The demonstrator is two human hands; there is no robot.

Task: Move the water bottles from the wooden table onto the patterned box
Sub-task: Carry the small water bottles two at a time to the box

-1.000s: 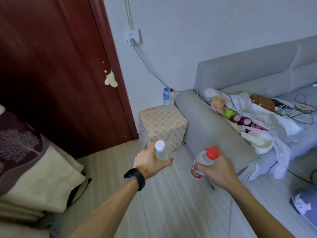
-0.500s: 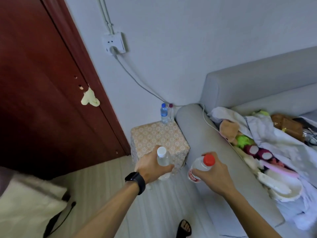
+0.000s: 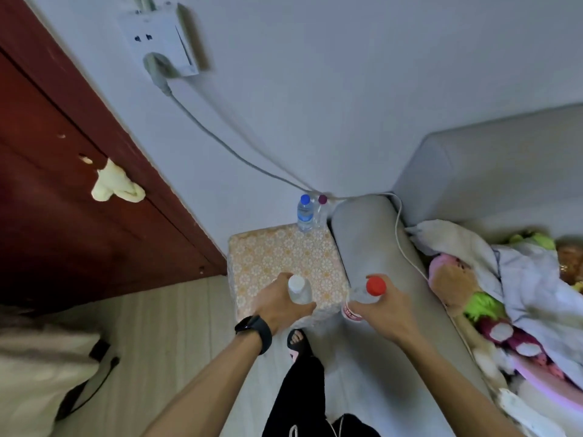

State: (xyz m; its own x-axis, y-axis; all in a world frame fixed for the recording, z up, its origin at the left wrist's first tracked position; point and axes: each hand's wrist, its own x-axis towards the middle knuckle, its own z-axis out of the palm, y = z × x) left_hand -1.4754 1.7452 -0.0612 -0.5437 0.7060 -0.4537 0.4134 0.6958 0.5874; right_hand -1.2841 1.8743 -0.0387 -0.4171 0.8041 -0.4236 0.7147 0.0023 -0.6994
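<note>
Over the floral box [image 3: 284,260], both hands grip clear bottles (round caps).

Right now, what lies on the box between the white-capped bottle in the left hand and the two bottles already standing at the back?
In the head view, only bare top of the patterned box separates the white-capped bottle from the blue-capped bottle and purple-capped bottle.

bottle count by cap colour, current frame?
White cap: 1, in the left hand — white-capped bottle
Red cap: 1, in the right hand — red-capped bottle
Blue cap: 1 — blue-capped bottle on the patterned box
Purple cap: 1 — purple-capped bottle, same box
Total: 4
</note>
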